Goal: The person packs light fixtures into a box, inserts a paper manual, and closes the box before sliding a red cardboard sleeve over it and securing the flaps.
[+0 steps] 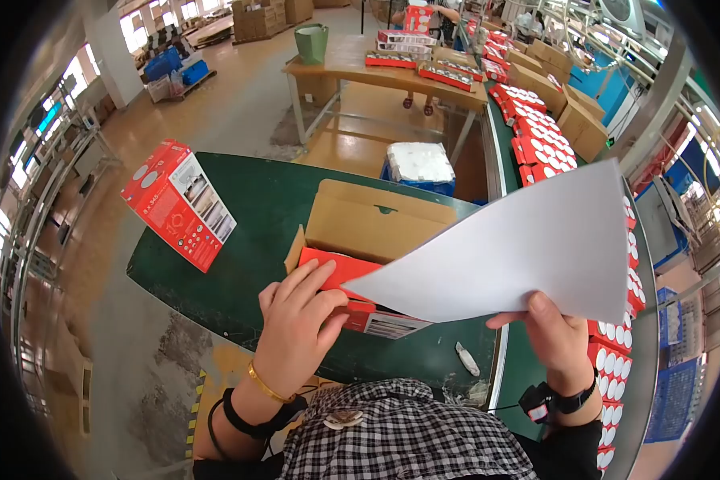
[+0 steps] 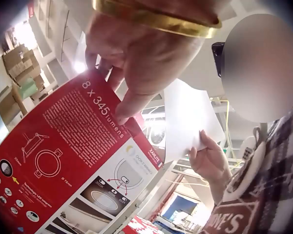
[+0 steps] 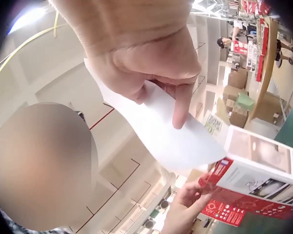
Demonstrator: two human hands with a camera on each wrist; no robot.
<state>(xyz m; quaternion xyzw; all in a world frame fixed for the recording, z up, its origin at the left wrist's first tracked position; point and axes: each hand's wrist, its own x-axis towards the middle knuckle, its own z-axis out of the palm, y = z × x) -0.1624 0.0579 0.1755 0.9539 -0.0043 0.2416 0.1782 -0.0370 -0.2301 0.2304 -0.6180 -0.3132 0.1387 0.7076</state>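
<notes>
On the green tabletop (image 1: 256,188) stands a red printed box (image 2: 53,141), its brown cardboard lid (image 1: 360,220) raised at the back. My left hand (image 1: 296,320) grips the box's near upper edge, thumb outside and fingers over a red flap (image 1: 340,268). A large white sheet of paper (image 1: 528,240) hangs curved above the right half of the box, hiding part of its inside. Pinched between thumb and fingers, the sheet's near edge is in my right hand (image 1: 554,332). The sheet's left corner overlaps the red flap in the head view.
Another red box (image 1: 180,208) stands at the table's left end. A small utility knife (image 1: 467,359) lies near the front edge. Along the right runs a line of red boxes with white discs (image 1: 546,132). Farther back is a wooden table (image 1: 344,68) with more boxes.
</notes>
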